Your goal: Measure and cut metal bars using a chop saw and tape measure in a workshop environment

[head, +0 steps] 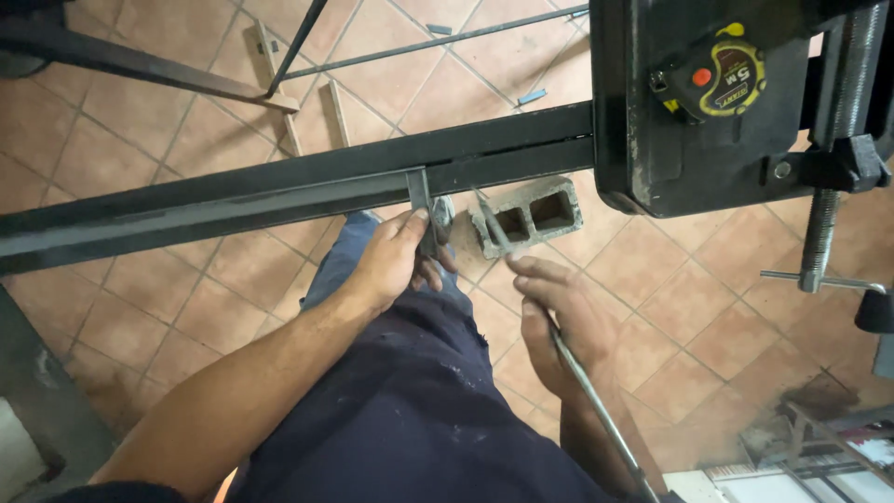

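- Left hand [396, 261] is pinching a small steel square [421, 200] against the long black steel tube [279, 191], which looks rigid and heavy.
- Right hand [559, 321], just right of the tube's marked spot, is closing around a thin metal rod [596, 410]; it looks stiff and light, best gripped mid-shaft.

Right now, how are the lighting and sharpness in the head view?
Head view: soft, even light with faint shadows; left hand on the black steel bar is sharp; the tape measure is sharp; the lower right corner is washed out and blurry.

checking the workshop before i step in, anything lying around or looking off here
Loose offcuts litter the tiled floor: wooden strips and small scraps. A concrete block sits under the black steel bars. A tape measure rests on the vise block. Nothing looks damaged or spilled.
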